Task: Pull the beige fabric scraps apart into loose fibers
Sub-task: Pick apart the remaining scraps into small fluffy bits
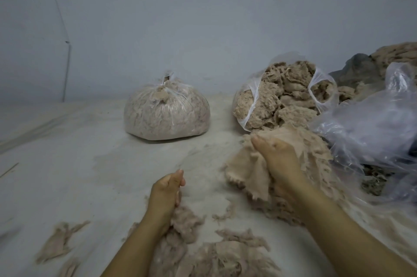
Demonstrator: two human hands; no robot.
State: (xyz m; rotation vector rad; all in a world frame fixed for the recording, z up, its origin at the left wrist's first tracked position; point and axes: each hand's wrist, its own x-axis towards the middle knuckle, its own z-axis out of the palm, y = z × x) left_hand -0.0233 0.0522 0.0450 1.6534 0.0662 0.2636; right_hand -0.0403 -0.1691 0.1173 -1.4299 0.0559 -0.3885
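Fabric scraps [293, 155] of beige cloth lie heaped on the pale floor [79, 164] to the right of centre, and the right hand [276, 159] presses down into this heap, fingers curled around a frayed, scallop-edged piece that hangs below the palm. Nearer the camera, the left hand [167, 193] sits lower and to the left, its fingers bent in a loose fist with the thumb laid over them; whether it pinches any fibre cannot be told. Just beneath the left wrist spreads a low mound of loose fibers [203, 252], with a few thin wisps [58, 240] scattered further left on the floor. Behind the hands, against the grey wall [180, 28], stands a knotted clear bag [167, 114] packed with shredded material, and just to its right an open bag [282, 94] overflows with more beige pieces. Crumpled clear plastic sheeting [370, 123] lies at the far right, touching the heap.
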